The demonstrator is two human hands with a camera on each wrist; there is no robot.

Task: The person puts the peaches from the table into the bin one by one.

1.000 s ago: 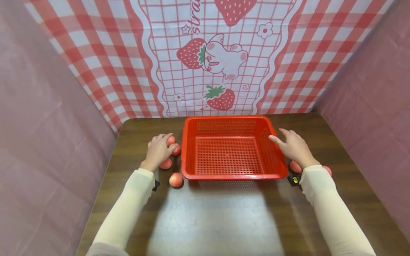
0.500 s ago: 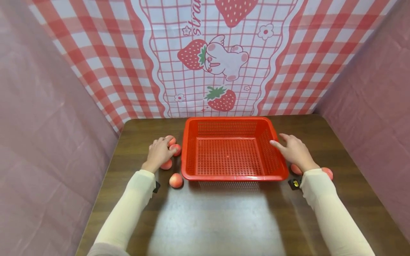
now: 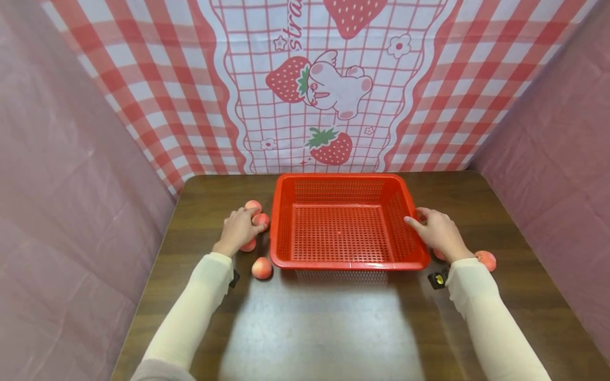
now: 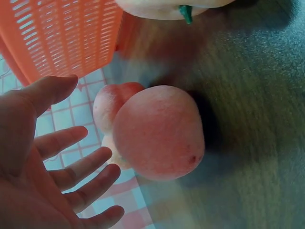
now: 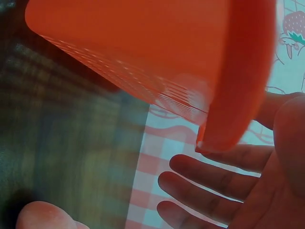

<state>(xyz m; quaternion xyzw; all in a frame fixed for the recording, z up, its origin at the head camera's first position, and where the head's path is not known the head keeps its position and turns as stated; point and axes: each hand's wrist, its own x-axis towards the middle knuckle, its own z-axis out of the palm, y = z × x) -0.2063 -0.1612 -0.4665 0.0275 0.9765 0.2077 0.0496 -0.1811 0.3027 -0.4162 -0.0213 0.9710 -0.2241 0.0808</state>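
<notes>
A red plastic basket with perforated walls stands on the table. My right hand is at its right rim, thumb reaching over the edge and the other fingers outside. In the right wrist view those fingers look nearly straight beneath the rim. On the left, my left hand hovers beside a cluster of peaches, including one at the back and one near the thumb. The left wrist view shows its fingers spread, apart from a large peach.
One peach lies by the basket's front left corner. Another peach is beyond the right wrist, and a partly hidden peach lies under the right hand. A checked strawberry cloth hangs at the table's back edge.
My right hand has come slightly down and nearer the basket's right rim. My left hand has shifted a little right beside the peaches. The basket stays in place.
</notes>
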